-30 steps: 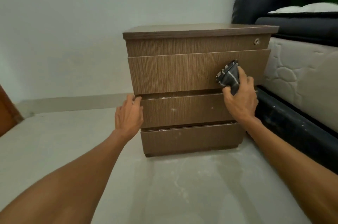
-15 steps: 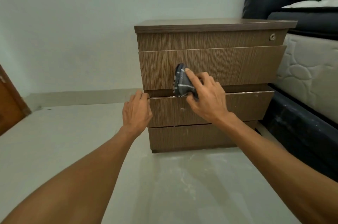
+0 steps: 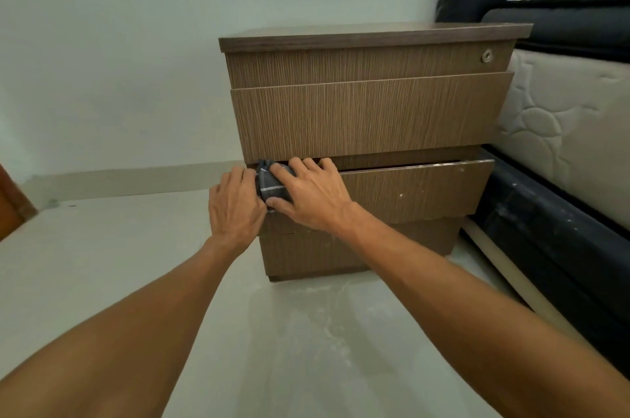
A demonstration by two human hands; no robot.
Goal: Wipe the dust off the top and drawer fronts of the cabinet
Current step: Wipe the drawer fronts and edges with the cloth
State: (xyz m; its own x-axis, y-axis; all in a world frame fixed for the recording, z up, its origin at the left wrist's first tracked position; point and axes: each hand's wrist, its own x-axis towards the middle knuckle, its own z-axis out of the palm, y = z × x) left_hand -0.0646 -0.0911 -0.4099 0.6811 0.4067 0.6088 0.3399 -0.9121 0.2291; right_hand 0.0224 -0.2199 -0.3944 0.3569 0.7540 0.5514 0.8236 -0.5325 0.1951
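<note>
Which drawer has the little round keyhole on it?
The top drawer front, right under the cabinet top. Its round metal lock sits near the right end; the three drawer fronts below show none.

Soft, dim, even indoor light with no glare; faint shadows sit under the cabinet [image 3: 368, 117] drawer fronts. Wide-angle distortion bows the edges, and detail is slightly smeared throughout.

Brown wood-grain cabinet [image 3: 371, 117], third drawer [image 3: 416, 189] ajar; dark checked cloth [image 3: 270, 184] at its left corner.
</note>
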